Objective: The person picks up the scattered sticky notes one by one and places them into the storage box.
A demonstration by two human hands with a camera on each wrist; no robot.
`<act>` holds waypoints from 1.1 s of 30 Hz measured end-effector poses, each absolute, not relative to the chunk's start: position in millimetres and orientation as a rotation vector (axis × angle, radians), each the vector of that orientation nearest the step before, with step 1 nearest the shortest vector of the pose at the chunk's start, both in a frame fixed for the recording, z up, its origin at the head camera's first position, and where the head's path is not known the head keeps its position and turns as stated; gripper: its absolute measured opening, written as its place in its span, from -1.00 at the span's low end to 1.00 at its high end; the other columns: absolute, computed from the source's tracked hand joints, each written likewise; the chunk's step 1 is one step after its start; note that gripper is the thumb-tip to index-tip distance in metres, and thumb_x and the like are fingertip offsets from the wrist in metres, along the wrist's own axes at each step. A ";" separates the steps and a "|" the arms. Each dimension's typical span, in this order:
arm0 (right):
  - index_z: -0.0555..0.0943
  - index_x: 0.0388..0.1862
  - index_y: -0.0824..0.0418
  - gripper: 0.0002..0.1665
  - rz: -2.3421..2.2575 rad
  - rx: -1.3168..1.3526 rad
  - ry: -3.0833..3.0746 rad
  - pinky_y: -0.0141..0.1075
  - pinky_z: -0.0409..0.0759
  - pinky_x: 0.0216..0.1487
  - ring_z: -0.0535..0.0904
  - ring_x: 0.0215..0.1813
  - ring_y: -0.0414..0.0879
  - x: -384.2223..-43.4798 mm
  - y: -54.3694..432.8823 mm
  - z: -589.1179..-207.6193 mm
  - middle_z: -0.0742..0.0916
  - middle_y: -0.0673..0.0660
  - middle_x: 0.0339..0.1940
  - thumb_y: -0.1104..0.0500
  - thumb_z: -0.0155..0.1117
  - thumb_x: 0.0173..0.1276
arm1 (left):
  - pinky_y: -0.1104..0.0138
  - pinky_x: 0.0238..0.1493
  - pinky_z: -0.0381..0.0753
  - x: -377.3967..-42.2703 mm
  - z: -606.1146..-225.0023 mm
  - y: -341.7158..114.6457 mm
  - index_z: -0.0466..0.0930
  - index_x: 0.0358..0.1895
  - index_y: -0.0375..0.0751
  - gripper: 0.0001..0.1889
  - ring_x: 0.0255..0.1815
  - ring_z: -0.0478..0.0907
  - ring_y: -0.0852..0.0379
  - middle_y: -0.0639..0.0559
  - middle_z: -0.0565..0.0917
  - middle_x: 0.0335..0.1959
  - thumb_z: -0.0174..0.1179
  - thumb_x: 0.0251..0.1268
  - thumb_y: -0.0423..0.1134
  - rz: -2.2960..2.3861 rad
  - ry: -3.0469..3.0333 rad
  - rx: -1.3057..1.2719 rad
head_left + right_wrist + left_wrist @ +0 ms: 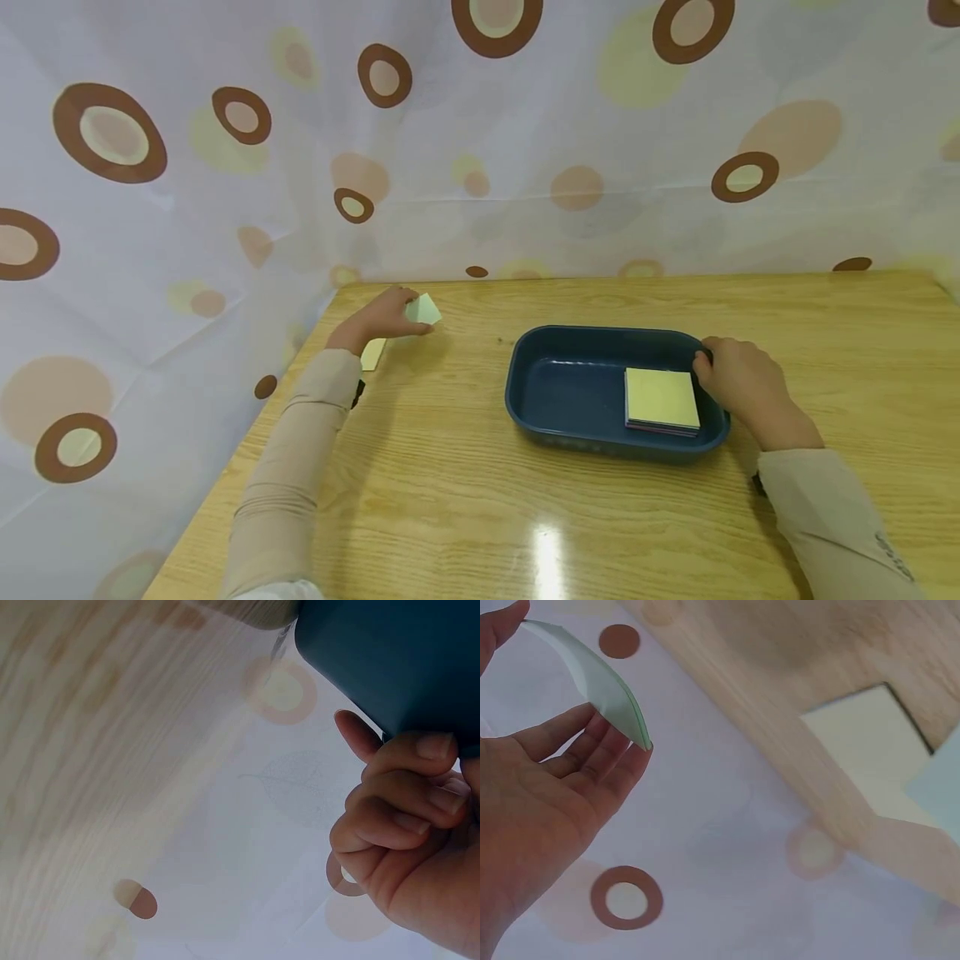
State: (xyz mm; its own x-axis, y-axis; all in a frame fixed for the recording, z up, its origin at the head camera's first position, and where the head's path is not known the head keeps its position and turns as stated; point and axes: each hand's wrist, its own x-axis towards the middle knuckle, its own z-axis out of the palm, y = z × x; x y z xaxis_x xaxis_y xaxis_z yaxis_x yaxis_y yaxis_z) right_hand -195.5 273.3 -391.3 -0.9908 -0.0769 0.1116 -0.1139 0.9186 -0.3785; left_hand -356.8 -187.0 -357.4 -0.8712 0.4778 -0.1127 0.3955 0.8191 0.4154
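My left hand (384,315), over the table's far left, holds pale green square paper (424,310) between thumb and fingertips. In the left wrist view the paper (609,688) bows into a curve, with a darker green edge. Beneath that wrist, pale yellow paper (372,355) lies on the table, partly covered by the arm. My right hand (744,379) grips the right end of a dark blue plastic tray (573,396), fingers curled at its rim. Inside the tray, toward the right, sits a stack of square papers (662,398) with a yellow one on top.
The wooden table (450,492) meets a white curtain (465,125) with brown and yellow circles at its back and left. In the left wrist view, a pale bluish paper corner (943,784) overlaps the yellow paper. Glare shows near the table's front.
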 end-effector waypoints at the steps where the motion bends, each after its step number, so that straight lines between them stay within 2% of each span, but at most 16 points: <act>1: 0.45 0.02 0.65 -0.59 0.596 0.148 -2.986 -0.12 0.41 -0.59 0.45 -0.57 0.05 -195.6 273.0 -391.2 0.62 0.51 -0.33 0.28 -0.03 0.41 | 0.19 -0.22 0.43 -355.6 -354.3 -181.9 0.39 0.22 -0.42 -0.36 -0.17 0.35 -0.06 -0.25 0.42 -0.02 0.29 0.20 -0.04 0.557 2.795 0.703; 7: 0.44 0.05 0.65 -0.58 0.598 0.140 -2.989 -0.10 0.42 -0.60 0.47 -0.56 0.07 -196.1 272.5 -390.9 0.62 0.54 -0.27 0.27 -0.02 0.42 | 0.15 -0.12 0.45 -342.0 -331.1 -145.8 0.34 0.31 -0.36 -0.28 -0.11 0.35 -0.06 -0.21 0.40 0.04 0.31 0.17 0.01 0.516 2.788 0.813; 18: 0.45 0.07 0.64 -0.56 0.606 0.113 -2.987 -0.15 0.40 -0.61 0.45 -0.56 0.05 -196.3 271.5 -391.8 0.63 0.53 -0.25 0.27 -0.02 0.42 | 0.25 -0.11 0.49 -310.1 -297.7 -70.0 0.29 0.37 -0.25 -0.19 -0.04 0.36 0.02 -0.10 0.39 0.10 0.32 0.12 0.10 0.343 2.723 1.068; 24: 0.45 0.05 0.65 -0.57 0.606 0.131 -2.984 -0.11 0.44 -0.59 0.48 -0.53 0.08 -196.7 272.3 -392.3 0.62 0.56 -0.24 0.27 -0.02 0.41 | 0.34 -0.08 0.46 -296.3 -294.3 -29.7 0.27 0.38 -0.21 -0.18 0.02 0.36 0.07 -0.05 0.38 0.14 0.29 0.13 0.17 0.155 2.659 1.225; 30: 0.45 0.04 0.65 -0.58 0.607 0.129 -2.984 -0.07 0.47 -0.58 0.53 -0.49 0.13 -196.8 272.4 -393.0 0.61 0.58 -0.20 0.28 -0.02 0.40 | 0.37 -0.07 0.46 -286.5 -301.9 4.8 0.32 0.35 -0.17 -0.19 -0.03 0.40 0.13 0.00 0.41 0.10 0.27 0.11 0.24 -0.062 2.591 1.327; 33: 0.46 0.01 0.64 -0.59 0.612 0.126 -2.981 -0.09 0.45 -0.59 0.50 -0.52 0.11 -196.2 272.4 -392.0 0.61 0.55 -0.26 0.28 -0.02 0.40 | 0.37 -0.05 0.46 -284.0 -308.6 20.1 0.32 0.35 -0.18 -0.19 -0.01 0.38 0.14 -0.01 0.41 0.13 0.25 0.12 0.25 -0.172 2.559 1.353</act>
